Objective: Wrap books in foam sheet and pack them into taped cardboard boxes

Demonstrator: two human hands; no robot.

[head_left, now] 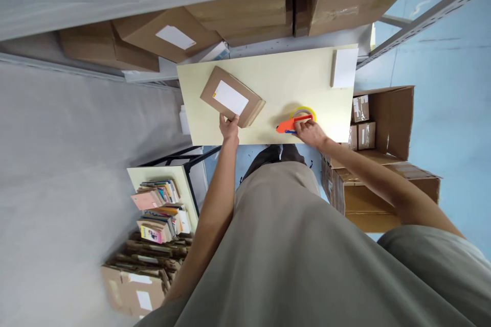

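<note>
A brown cardboard box (252,103) with a white label lies tilted on the left half of the pale table (280,76). My left hand (229,127) grips its near edge, with the thumb on top near the label. To the right, my right hand (310,133) is closed around an orange tape dispenser (286,125) that carries a yellow-rimmed roll of tape. The dispenser is close over the table near its front edge; I cannot tell whether it touches. A small blue part shows below its orange body.
A white stack (345,68) sits at the table's right end. Behind stands a shelf with large cartons (245,15). Open cartons (395,122) with small boxes are at the right. Books (161,214) and flattened cardboard (134,286) lie at lower left.
</note>
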